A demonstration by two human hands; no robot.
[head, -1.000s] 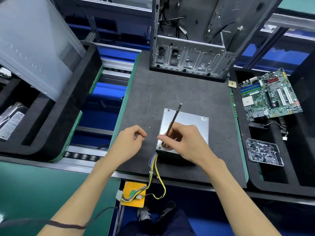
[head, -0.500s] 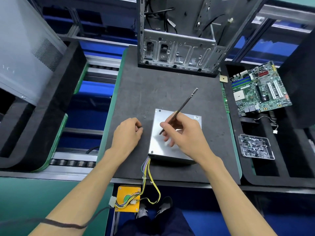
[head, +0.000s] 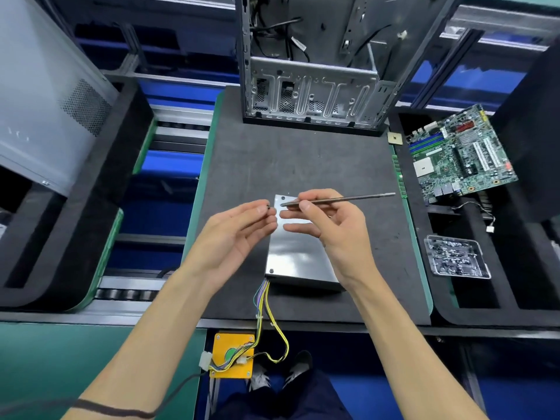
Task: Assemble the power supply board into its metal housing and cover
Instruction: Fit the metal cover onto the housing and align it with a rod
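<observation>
The silver power supply housing (head: 298, 256) lies flat on the black mat, its cover on top, with a bundle of coloured wires (head: 262, 310) hanging off the near edge. Both hands are raised above it. My left hand (head: 239, 234) pinches a small dark screw (head: 268, 207) between thumb and fingertip. My right hand (head: 327, 225) holds a thin metal screwdriver shaft (head: 342, 199) almost level, its tip pointing left and close to the screw. One screw sits in the cover's near left corner (head: 271, 271).
An open computer case (head: 312, 95) stands at the back of the mat (head: 303, 156). A motherboard (head: 460, 156) and a clear tray of screws (head: 456, 256) lie to the right. A grey side panel (head: 45, 95) leans at the left. A yellow box (head: 231, 356) hangs below the table edge.
Both hands lifted off the housing. The left hand turned palm up with a screw at its fingertips; the right hand swung the screwdriver from steeply tilted to nearly level, tip towards the screw.
</observation>
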